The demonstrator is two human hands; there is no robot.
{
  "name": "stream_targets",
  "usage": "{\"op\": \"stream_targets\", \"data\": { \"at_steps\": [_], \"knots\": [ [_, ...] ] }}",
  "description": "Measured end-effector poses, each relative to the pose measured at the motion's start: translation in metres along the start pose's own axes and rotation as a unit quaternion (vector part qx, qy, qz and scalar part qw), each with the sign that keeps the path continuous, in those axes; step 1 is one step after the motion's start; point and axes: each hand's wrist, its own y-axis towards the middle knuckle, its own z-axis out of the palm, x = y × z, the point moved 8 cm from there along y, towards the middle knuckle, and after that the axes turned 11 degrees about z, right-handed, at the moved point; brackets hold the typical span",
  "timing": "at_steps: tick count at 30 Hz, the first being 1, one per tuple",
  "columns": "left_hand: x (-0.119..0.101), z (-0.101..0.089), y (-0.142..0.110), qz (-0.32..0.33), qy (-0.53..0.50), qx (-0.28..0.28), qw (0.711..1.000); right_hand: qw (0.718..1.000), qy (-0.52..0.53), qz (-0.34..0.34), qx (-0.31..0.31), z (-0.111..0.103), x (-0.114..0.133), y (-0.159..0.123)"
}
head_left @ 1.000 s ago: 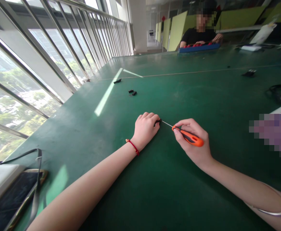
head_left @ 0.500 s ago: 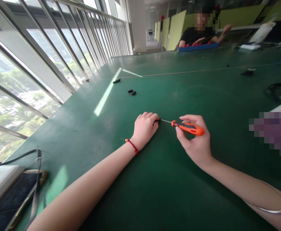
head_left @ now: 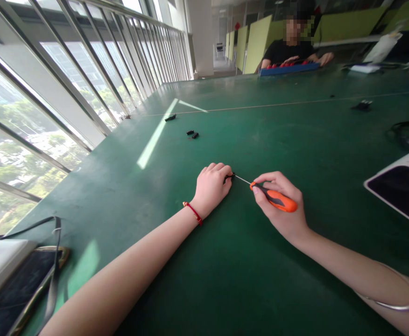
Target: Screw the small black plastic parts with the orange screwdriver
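My left hand (head_left: 213,185) rests on the green table and pinches a small black part (head_left: 229,177), most of which the fingers hide. In my right hand (head_left: 284,205) is a screwdriver (head_left: 280,200) with an orange and black handle. Thumb and fingers grip the front of that handle. Its thin metal shaft points left, and the tip meets the black part at my left fingertips. Farther up the table lie two small black pieces (head_left: 192,134) close together and another black piece (head_left: 170,117).
A phone (head_left: 18,280), a white box (head_left: 3,261) and a strap lie at the lower left. A dark-screened device (head_left: 400,191) is at the right. Across the table (head_left: 246,261) a person sits behind a blue tray (head_left: 288,69). Metal railings run along the left.
The screwdriver's handle has swung slightly downward and my right fingers have closed more around it. My left hand has stayed in place. The person opposite has lowered a hand.
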Motion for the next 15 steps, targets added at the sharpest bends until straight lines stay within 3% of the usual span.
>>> {"op": "stream_targets", "data": {
  "at_steps": [6,11,15],
  "knots": [
    [0.001,0.001,0.000,-0.011,-0.007,0.007,1.000,0.999,0.003,-0.011,-0.039,-0.007,0.002,-0.001],
    [0.001,0.000,0.001,-0.014,-0.015,0.006,1.000,1.000,0.001,0.018,0.018,0.000,-0.001,0.002],
    [0.003,0.000,0.001,-0.016,-0.019,0.005,1.000,0.995,0.067,0.061,-0.038,-0.024,-0.010,0.010]
  ]
}}
